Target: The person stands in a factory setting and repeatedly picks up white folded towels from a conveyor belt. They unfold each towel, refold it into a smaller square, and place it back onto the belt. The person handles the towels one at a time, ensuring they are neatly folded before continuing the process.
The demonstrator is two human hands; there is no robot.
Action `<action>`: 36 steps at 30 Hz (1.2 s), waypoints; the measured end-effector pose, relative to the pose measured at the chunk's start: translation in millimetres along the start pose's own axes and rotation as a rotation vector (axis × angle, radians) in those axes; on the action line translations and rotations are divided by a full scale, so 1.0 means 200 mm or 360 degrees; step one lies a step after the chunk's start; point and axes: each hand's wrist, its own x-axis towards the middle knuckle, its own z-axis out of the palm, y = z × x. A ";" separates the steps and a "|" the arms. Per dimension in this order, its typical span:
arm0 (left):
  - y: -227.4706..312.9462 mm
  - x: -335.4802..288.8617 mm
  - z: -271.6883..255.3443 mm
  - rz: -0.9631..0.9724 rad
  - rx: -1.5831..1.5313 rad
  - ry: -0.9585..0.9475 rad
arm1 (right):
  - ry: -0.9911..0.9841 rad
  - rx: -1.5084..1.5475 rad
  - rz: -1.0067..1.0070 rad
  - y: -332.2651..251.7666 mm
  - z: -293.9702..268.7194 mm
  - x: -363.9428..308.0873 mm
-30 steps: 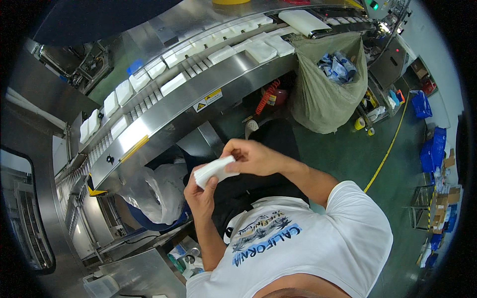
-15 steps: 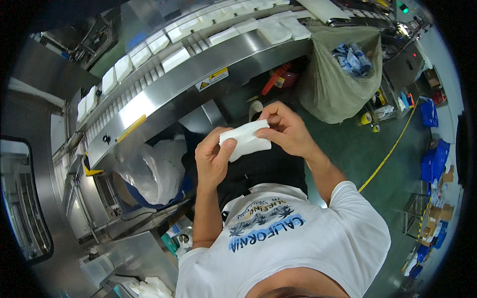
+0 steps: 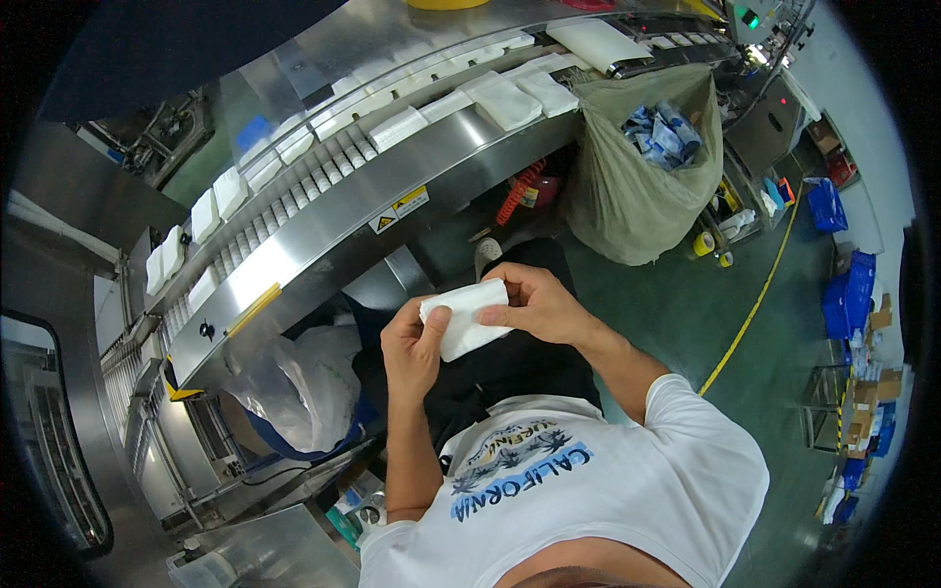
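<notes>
A white folded cloth, perhaps a stack of wipes, (image 3: 465, 325) is held in front of my body, above my dark trousers. My left hand (image 3: 410, 345) grips its left edge, with the thumb on top and the fingers behind. On the other side my right hand (image 3: 541, 310) pinches its right part, thumb across the face and fingers curled at the upper corner. The underside of the cloth is hidden. Beyond my hands, similar white folded pads (image 3: 505, 103) lie along the curved roller conveyor (image 3: 299, 201).
The conveyor's metal side (image 3: 323, 240) runs across ahead of me. A large greenish sack (image 3: 627, 211) with blue-and-white wrappers stands at the far right. Clear plastic in a blue bin (image 3: 312, 387) sits at the left. Blue bags (image 3: 851, 304) and cartons line the right wall.
The view has shifted, and both hands with the cloth appear slightly lower and to the left. Both hands keep hold of the cloth. A piece newly shows on the conveyor's near lane at left.
</notes>
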 end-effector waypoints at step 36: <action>-0.29 -0.02 -0.18 -0.0242 -0.0140 -0.0201 | 0.0746 0.0190 -0.0142 -0.17 -0.51 0.94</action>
